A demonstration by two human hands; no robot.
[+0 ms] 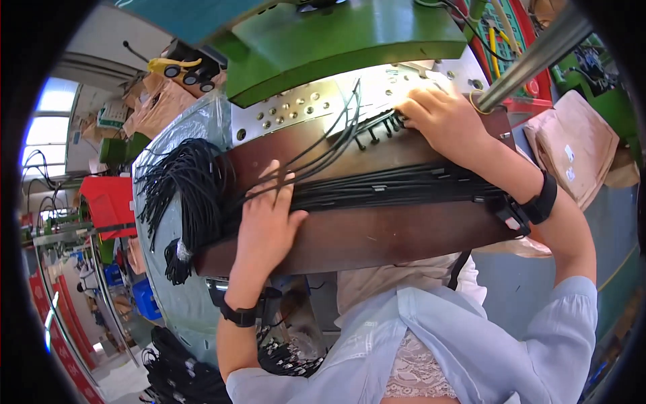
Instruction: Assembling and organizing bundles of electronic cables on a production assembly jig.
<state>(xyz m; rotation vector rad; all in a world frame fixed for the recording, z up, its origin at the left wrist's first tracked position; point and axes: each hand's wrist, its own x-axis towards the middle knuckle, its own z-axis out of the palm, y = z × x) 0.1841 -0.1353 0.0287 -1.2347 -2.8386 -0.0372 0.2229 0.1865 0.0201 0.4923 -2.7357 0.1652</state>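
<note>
Cables (377,194) mid-frame could tangle if the open left hand (265,225) slips — whether the right hand (447,124) grips is unclear.

Matt, plastic-looking cables (336,196) lay across the brown bench (377,236), its top smooth with a low sheen, while glossy green-painted metal (343,54) overhung a shiny bare-metal plate (294,118) at its far edge.
</note>
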